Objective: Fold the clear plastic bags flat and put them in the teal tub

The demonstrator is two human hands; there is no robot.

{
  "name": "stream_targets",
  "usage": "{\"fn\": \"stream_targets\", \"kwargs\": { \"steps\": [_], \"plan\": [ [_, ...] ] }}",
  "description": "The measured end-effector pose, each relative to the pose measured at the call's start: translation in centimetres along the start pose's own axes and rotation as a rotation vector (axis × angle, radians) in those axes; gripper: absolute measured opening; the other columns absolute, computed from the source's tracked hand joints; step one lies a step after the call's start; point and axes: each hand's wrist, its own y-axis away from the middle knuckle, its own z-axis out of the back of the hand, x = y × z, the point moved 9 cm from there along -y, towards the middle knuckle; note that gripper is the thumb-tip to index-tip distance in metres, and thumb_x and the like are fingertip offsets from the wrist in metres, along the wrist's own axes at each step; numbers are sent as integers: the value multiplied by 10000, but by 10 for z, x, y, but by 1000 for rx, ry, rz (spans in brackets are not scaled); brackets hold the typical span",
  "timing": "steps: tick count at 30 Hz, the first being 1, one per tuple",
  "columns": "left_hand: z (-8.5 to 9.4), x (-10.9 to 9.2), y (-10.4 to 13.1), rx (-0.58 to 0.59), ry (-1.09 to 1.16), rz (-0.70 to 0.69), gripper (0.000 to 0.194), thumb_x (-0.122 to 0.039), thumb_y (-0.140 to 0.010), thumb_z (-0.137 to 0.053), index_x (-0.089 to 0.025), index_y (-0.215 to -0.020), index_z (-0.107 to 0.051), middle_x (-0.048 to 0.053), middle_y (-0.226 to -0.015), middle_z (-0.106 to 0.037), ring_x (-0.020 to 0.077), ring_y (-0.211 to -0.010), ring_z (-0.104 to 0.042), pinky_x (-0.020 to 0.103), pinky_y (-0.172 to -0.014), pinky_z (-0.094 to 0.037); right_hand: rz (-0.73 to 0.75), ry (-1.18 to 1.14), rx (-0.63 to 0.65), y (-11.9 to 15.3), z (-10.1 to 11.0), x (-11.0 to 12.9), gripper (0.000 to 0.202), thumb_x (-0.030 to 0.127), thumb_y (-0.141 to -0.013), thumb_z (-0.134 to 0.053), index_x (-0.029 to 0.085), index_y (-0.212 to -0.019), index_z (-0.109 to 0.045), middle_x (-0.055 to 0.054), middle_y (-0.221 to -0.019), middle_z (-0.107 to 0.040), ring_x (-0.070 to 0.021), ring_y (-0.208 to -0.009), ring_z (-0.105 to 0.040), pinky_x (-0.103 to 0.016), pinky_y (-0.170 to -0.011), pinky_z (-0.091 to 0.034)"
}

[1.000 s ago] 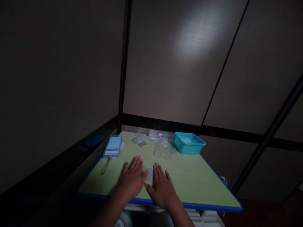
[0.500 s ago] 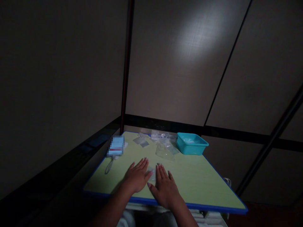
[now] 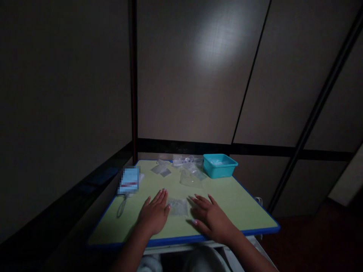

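A small clear plastic bag (image 3: 178, 207) lies flat on the light green table (image 3: 227, 207) between my two hands. My left hand (image 3: 155, 211) rests palm down at the bag's left edge, fingers stretched forward and thumb touching or nearly touching it. On the other side, my right hand (image 3: 209, 217) has its fingers spread just right of the bag, with a gap between them and it. Neither hand holds anything. Whether the right palm touches the table I cannot tell.
Several clear plastic bags (image 3: 191, 178) lie loosely toward the back. A turquoise basin (image 3: 219, 166) stands at the back right, with something whitish inside. At the left edge is a blurred light-blue item (image 3: 129, 180) with a looped strap (image 3: 121, 208). Walls stand behind and left.
My hands have moved apart, the right one shifting right and spreading its fingers, so more of the small bag shows between them. The view has turned slightly right.
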Motion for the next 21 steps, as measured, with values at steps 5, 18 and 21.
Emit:
{"fn": "stream_targets", "kwargs": {
  "steps": [5,18,21],
  "plan": [
    [0,0,1,-10,10,-2,563,-385,-883,-219,-164,-1400,-231,13,-1465,-175,179,-1354,-156,491,-1068,-165,154,78,18,4,10,14,366,440,-871,-396,251,-1132,-570,-32,-1394,-387,-217,-1302,-272,-465,-1078,-63],
    [4,1,2,-54,66,-9,525,-373,-905,-226,-197,-1399,-240,29,-1470,-180,196,-1356,-147,498,-1061,-174,181,-5,-10,-15,-2,24,346,310,-862,-378,223,-1122,-588,-33,-1308,-498,-192,-1272,-329,-420,-1086,-48],
    [16,-5,6,-114,109,-65,520,-397,-912,-255,-246,-1406,-197,9,-1479,-154,190,-1361,-118,511,-1068,-134,188,-76,-32,-21,3,23,369,283,-866,-363,224,-1172,-561,-39,-1247,-553,-186,-1262,-348,-430,-1080,-69]
  ]
}}
